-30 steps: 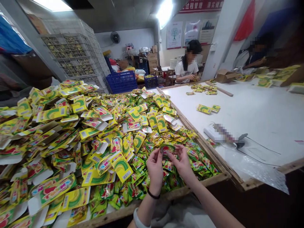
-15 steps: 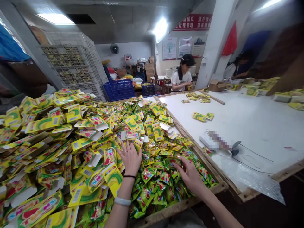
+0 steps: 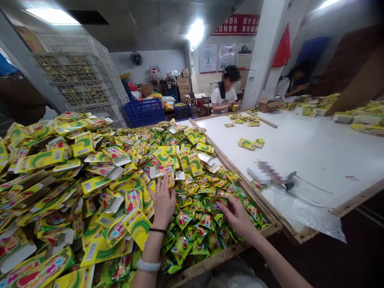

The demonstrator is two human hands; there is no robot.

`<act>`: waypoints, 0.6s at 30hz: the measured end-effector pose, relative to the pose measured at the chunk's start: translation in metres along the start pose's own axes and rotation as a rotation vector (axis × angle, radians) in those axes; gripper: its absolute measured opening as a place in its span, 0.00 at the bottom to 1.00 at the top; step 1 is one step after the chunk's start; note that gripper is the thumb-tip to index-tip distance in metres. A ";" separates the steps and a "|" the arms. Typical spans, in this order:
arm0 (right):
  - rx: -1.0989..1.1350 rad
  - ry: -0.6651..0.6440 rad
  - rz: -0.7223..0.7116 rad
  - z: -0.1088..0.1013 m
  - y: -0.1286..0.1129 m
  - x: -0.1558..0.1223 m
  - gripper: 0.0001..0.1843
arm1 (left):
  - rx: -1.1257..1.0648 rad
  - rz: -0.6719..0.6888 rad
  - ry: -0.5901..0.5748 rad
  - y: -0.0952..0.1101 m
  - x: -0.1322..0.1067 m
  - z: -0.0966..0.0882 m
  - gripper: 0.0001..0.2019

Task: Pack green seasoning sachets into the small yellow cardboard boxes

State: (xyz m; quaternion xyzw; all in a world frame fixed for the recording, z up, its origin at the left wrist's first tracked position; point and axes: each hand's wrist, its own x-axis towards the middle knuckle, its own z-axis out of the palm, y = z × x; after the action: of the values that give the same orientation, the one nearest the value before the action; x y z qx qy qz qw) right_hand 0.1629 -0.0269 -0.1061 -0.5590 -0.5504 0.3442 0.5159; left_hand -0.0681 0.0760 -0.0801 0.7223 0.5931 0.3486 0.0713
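Observation:
My left hand lies flat with fingers spread on the heap, its fingertips touching a yellow flat carton. My right hand reaches into a pile of small green sachets, its fingers pinching one green sachet. Yellow folded cartons cover the left and far part of the wooden-edged tray. The sachets lie in front of me and to the right.
A white table stands to the right with several cartons, a white device with a cable and plastic film. Two people sit at its far side. Grey crate stacks and blue crates stand behind.
My hands were held together over the sachets a second ago. They have since parted: the left went onto the cartons, the right down into the sachets. The view shifted slightly right.

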 end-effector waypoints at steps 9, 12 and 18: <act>0.444 -0.171 -0.087 -0.015 -0.090 0.022 0.11 | -1.108 -0.311 -0.553 0.074 -0.042 -0.023 0.12; 0.347 -0.237 -0.207 -0.014 -0.112 0.033 0.09 | -1.151 -0.309 -0.666 0.086 -0.048 -0.026 0.11; -0.350 -0.472 -0.499 -0.018 -0.125 0.029 0.12 | -0.991 -0.160 -0.658 0.083 -0.054 -0.022 0.09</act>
State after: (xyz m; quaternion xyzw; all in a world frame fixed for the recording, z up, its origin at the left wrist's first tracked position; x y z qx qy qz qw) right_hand 0.1521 -0.0192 0.0231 -0.3930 -0.8235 0.2281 0.3397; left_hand -0.0171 -0.0033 -0.0430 0.6260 0.3593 0.3351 0.6056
